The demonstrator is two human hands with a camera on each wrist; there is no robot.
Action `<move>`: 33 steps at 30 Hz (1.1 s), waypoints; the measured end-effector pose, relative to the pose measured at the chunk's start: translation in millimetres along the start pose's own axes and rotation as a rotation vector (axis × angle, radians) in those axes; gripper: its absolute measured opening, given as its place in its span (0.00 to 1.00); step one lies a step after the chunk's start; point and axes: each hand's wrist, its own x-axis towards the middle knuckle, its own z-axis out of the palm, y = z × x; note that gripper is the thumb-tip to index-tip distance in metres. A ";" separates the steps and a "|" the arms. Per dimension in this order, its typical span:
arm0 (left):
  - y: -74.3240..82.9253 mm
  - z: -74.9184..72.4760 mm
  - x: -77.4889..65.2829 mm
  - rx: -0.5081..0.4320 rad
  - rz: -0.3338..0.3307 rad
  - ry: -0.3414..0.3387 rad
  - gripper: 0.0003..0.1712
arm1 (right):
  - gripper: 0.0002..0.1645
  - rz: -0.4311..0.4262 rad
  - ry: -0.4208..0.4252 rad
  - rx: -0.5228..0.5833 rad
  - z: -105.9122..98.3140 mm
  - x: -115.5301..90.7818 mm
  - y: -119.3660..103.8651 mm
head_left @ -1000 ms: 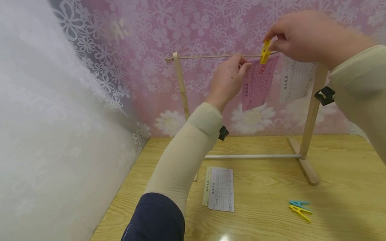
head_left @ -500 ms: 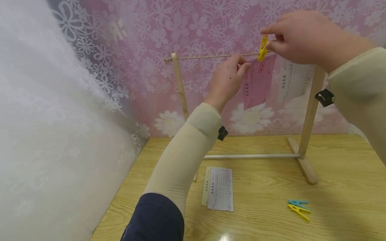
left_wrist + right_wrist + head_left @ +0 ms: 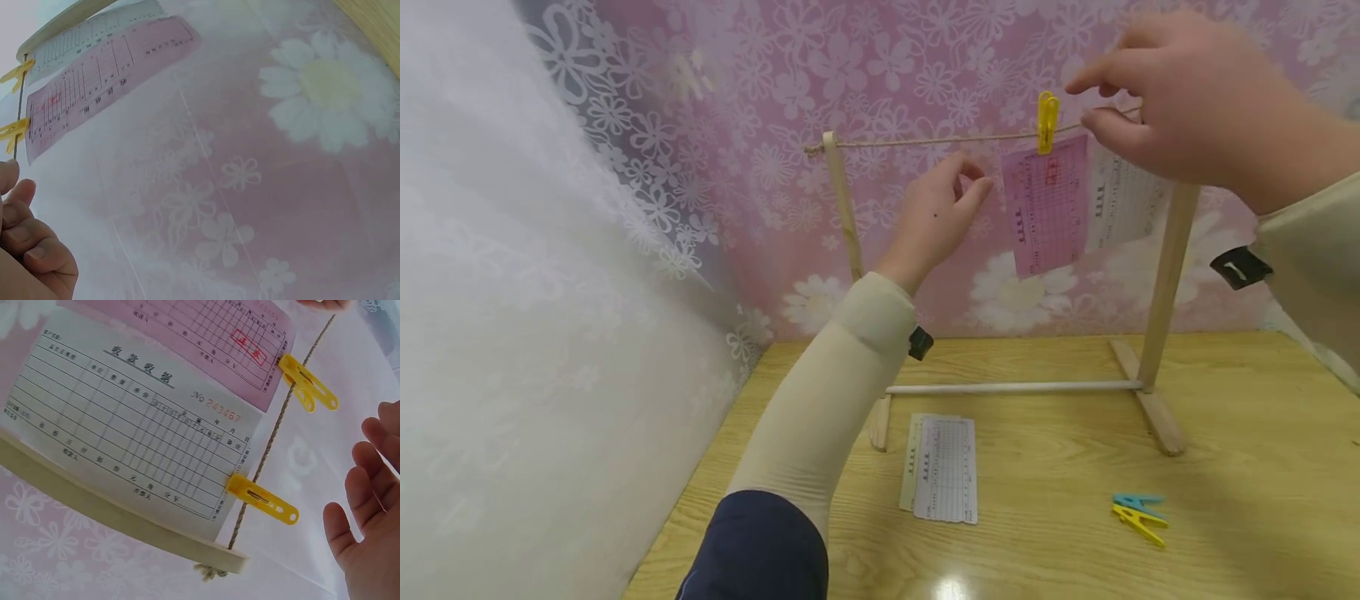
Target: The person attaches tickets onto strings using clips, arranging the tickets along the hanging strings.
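Observation:
A pink receipt slip [image 3: 1049, 212] hangs from a thin rope [image 3: 940, 141], pinned at its top by a yellow clothespin [image 3: 1047, 123]. My right hand [image 3: 1195, 108] is just right of that clothespin, thumb and fingers apart, holding nothing. To the left of the slip, my left hand [image 3: 931, 212] is off the paper, its fingers loosely bent and nothing in them. In the right wrist view, a white receipt slip [image 3: 125, 419] hangs beside the pink one under a second yellow clothespin [image 3: 262, 499]; my right hand partly covers it in the head view.
The rope spans two wooden posts [image 3: 1171, 275] joined low down by a white rod [image 3: 1015, 388]. On the wooden table [image 3: 1037, 550] lie a white slip [image 3: 946, 471] overlapping a pale green one [image 3: 910, 467]. A blue clothespin [image 3: 1138, 502] and a yellow one [image 3: 1141, 525] lie at right.
My right hand has let go of the yellow clothespin and drawn away to the right. My left hand has released the pink slip's corner and moved left and slightly down.

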 end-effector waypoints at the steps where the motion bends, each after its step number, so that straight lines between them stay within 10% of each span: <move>1: -2.8 -1.4 -2.3 -0.004 0.010 -0.002 0.12 | 0.17 0.002 -0.005 0.005 0.0 -3.2 -0.2; 33: -58.1 -8.1 -83.0 0.080 0.144 -0.133 0.16 | 0.18 0.053 -0.062 0.156 34.9 -109.9 -7.0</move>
